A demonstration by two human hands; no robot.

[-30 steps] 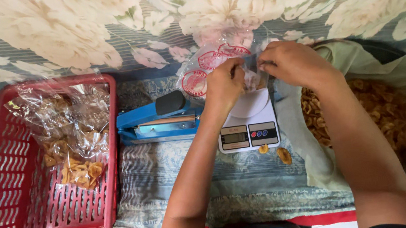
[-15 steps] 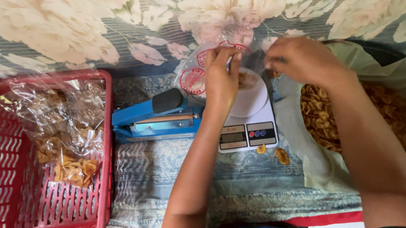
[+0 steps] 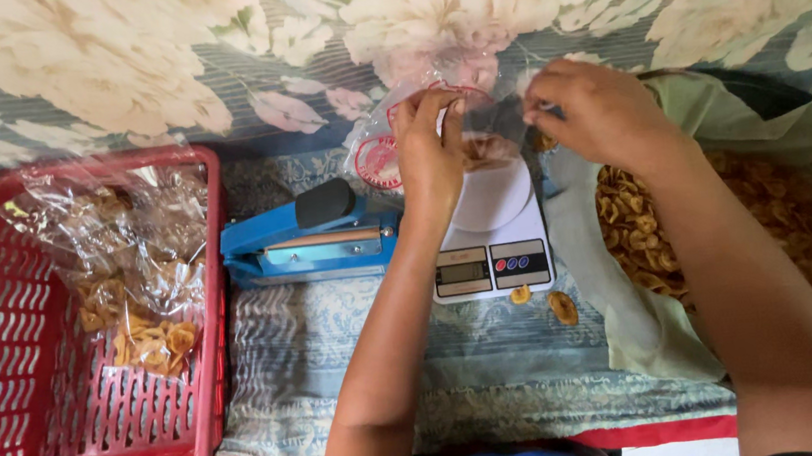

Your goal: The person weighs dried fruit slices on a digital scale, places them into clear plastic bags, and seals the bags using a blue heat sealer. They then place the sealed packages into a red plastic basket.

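Over the white scale [image 3: 493, 239], toward the far edge of the floral bed, my left hand [image 3: 431, 155] and right hand [image 3: 595, 113] each pinch the mouth of a clear bag [image 3: 491, 129]. I'd keep it spread wide, steady and centred above the pan.

Soft daylight (edges perhaps warped).
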